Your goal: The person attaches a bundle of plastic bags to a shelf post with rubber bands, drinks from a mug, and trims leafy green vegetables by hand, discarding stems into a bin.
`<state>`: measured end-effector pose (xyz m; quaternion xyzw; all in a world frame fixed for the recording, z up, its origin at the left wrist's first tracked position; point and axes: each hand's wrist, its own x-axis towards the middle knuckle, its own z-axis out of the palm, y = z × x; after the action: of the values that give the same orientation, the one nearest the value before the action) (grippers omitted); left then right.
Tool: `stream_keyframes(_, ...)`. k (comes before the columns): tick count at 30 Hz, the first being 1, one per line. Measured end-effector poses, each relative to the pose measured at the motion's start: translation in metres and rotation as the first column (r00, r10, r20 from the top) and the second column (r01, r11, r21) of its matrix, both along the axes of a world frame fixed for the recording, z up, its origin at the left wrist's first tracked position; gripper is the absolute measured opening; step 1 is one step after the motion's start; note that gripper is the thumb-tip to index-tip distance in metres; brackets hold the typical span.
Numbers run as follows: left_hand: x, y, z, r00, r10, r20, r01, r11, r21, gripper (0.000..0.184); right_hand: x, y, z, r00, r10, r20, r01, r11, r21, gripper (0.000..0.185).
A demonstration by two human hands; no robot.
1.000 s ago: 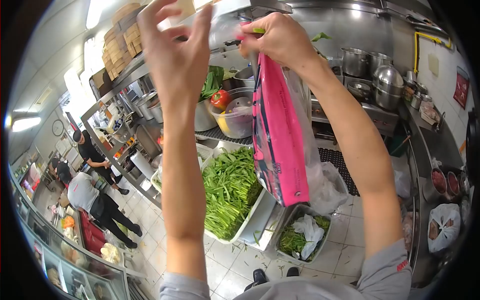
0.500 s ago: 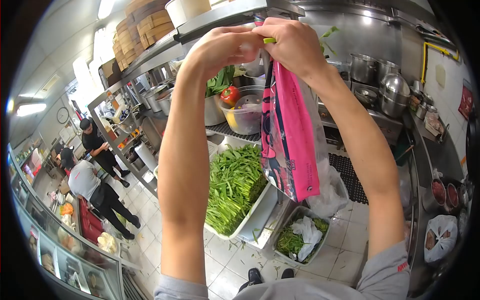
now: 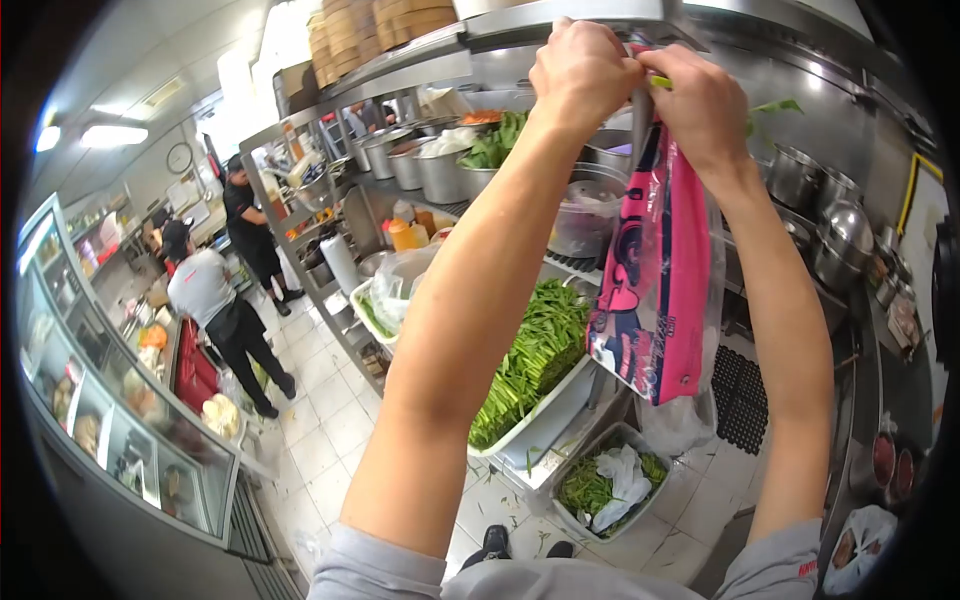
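A pink, dark-patterned plastic bag (image 3: 648,300) with clear sides hangs below my raised hands, in front of the steel shelf. My left hand (image 3: 588,72) is closed, fingers curled at the bag's gathered top. Pressed close beside it, my right hand (image 3: 697,105) is also closed. A green stalk (image 3: 661,82) runs through the right fist, with its leaf (image 3: 780,106) sticking out behind. Exactly what the fingertips pinch is hidden. Below my left forearm, a white tub (image 3: 545,425) is heaped with cut leafy greens (image 3: 530,370).
On the floor stands a bin (image 3: 575,518) with green scraps and a white bag. Steel pots (image 3: 440,175) line the shelf unit. Two people (image 3: 205,285) work at the left beside a glass-fronted cabinet (image 3: 130,420). A steel counter runs along the right.
My view has turned left, so the scene and both hands sit farther right. The left hand's knuckles now face up more; the bag still hangs below both hands.
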<state>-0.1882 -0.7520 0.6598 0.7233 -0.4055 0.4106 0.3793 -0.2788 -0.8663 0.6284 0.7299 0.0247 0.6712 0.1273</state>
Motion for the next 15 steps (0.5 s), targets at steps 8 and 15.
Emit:
stream_keyframes(8,0.033,0.024,-0.013,0.658,-0.497,-0.566,0.467,0.859,-0.211,0.031,0.004,-0.033,0.007,0.378,0.748,0.546,-0.831,0.014,0.556,0.008)
stream_keyframes(15,0.022,0.005,-0.018,0.592,-0.562,-0.577,0.538,0.809,-0.237,0.028,-0.011,-0.025,0.008,0.239,0.803,0.546,-0.876,-0.064,0.479,0.017)
